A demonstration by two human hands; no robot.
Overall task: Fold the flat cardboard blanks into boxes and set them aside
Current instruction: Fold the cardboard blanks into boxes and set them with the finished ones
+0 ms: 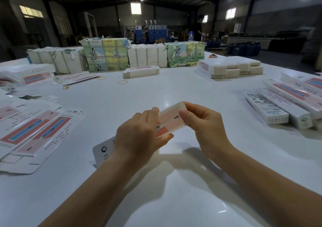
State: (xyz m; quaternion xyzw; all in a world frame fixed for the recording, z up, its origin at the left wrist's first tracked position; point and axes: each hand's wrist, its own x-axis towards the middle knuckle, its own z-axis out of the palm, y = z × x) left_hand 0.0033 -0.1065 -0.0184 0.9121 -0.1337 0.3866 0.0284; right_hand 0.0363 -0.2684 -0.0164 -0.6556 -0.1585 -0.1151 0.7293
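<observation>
Pinched between both hands above the white table (174,87), a half-formed box (171,119) runs lengthwise from near left to far right; the left hand (137,137) grips its middle, the right hand (205,123) its far end, nearer the finished boxes (278,108).

White table (174,90): flat blanks (34,129), folded boxes (282,108), bundles (106,54).

You hold one pink-and-white blank (169,120), partly folded, above the bench's near middle. Flat blanks (33,129) fan along the left edge; finished boxes (285,104) lie along the right edge.
</observation>
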